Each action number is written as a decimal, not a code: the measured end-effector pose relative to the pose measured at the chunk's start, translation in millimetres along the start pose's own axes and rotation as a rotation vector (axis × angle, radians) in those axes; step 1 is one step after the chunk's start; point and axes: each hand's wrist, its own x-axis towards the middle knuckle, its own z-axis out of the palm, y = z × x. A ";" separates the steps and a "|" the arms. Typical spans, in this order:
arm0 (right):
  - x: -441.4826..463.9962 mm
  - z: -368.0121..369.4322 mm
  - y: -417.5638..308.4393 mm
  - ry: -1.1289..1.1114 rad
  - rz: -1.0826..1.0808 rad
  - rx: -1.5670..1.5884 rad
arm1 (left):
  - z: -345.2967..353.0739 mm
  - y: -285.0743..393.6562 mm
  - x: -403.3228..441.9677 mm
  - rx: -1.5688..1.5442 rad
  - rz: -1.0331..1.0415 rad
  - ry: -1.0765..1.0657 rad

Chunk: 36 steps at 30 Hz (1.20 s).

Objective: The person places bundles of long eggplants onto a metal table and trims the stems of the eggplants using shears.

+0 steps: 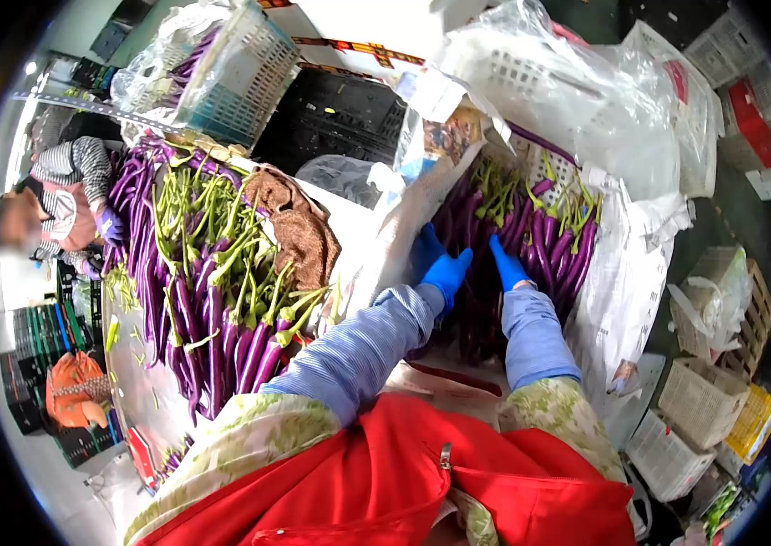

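Long purple eggplants with green stems lie bundled in a container lined with white plastic sheeting, right in front of me. My left hand, in a blue glove, is at the left side of these eggplants, its thumb and fingers apart. Opposite it, my right hand, also gloved in blue, rests on the eggplants with fingers stretched out. Neither hand is closed around anything. A large heap of eggplants covers the table to my left, and a brown cloth lies at its right edge.
Across the table on the left stands a co-worker with purple-gloved hands. A plastic crate with eggplants in a clear bag sits at the back, beside a black crate. Stacked crates and a bagged basket stand at right.
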 end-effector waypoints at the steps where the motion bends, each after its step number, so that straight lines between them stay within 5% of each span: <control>1: 3.3 1.8 12.0 -0.027 0.005 0.062 | 2.2 -6.9 5.2 -0.024 0.025 0.004; 5: -3.9 -9.2 21.6 -0.098 0.174 0.244 | 13.7 -14.2 -12.7 -0.102 0.122 0.064; 8: -0.4 -6.6 34.4 -0.152 0.121 0.487 | -4.0 -1.3 -11.8 -0.200 -0.005 0.027; 10: 7.7 -2.7 48.4 -0.202 0.125 0.476 | -31.6 32.5 -18.3 -0.662 -0.267 -0.155; 14: -1.7 -6.0 39.1 -0.239 0.084 0.411 | -1.1 0.8 -2.9 -0.135 -0.174 -0.138; 19: 2.6 -10.7 37.8 -0.336 -0.019 0.269 | 1.6 -14.4 -8.4 0.270 0.323 -0.023; 27: -24.5 -13.5 24.7 -0.287 0.072 0.515 | 16.2 -1.1 24.4 -0.188 0.044 0.004; 33: -19.8 -20.9 17.9 -0.247 0.009 0.411 | 8.9 8.2 26.1 0.083 0.026 -0.139; 36: -33.3 -28.6 10.4 -0.261 -0.022 0.352 | 17.6 -3.1 17.0 0.306 0.191 -0.011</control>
